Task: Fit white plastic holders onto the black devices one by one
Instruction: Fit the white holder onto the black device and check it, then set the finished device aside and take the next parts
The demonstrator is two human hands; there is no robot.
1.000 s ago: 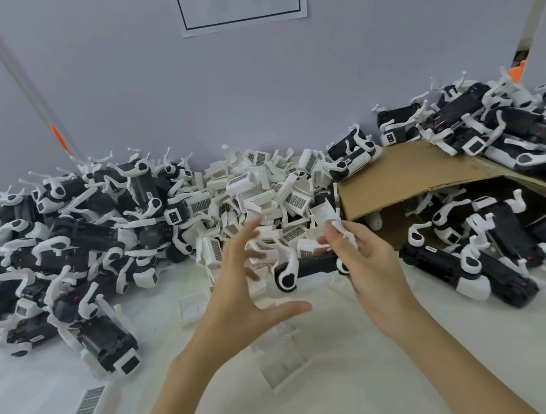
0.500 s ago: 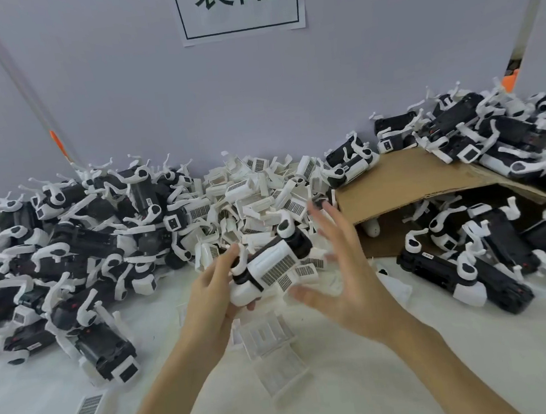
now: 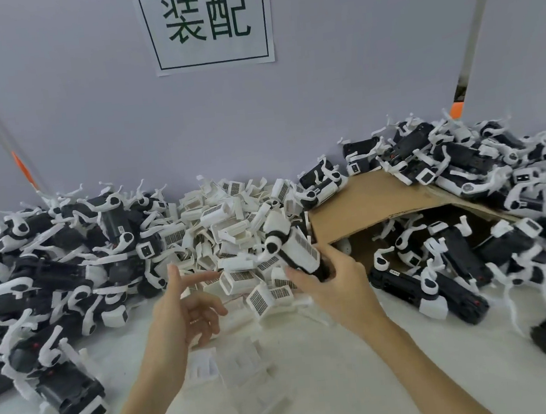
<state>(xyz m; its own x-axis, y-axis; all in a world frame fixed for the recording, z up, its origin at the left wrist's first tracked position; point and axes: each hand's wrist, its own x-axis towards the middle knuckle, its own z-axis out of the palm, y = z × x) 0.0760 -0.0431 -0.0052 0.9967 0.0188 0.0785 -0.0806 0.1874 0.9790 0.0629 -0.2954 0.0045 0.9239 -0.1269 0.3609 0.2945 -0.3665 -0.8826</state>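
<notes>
Fingers [image 3: 294,273] round white-sleeved black device [image 3: 298,249]

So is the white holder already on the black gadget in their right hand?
On. The right hand grips a black device whose white holder wraps its body.

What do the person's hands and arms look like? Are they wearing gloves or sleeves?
No gloves and no sleeves. Both the left hand and the right hand are bare, and both forearms are bare as far as the picture shows. I can see no watch, ring or bracelet on either one.
</notes>
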